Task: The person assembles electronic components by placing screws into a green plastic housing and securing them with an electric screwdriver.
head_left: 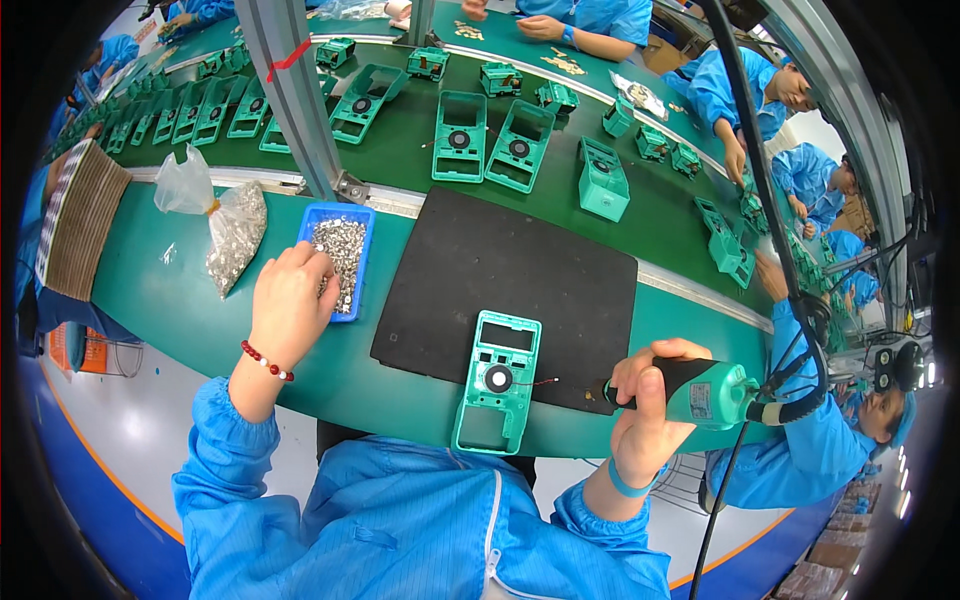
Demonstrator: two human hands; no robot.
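My left hand [290, 300] reaches into a blue tray [368, 245] of small metal screws [343, 240], its fingers bent together at the screws; what they pinch is hidden. In my right hand [645, 415] is a green and black electric screwdriver [712, 390], held sideways with its dark tip end pointing left. Between the hands, a green plastic housing [515, 395] with a round black speaker [498, 378] lies at the near edge of a black mat [500, 265], partly over the green table. A thin wire sticks out from the housing's right side.
Left of the tray stands a tied clear bag [237, 235] of small metal parts. A metal post [290, 95] rises behind the tray. Across the far side, a conveyor belt [400, 165] carries several green housings [460, 138]. A co-worker's arm [790, 400] is at the right, beside hanging cables.
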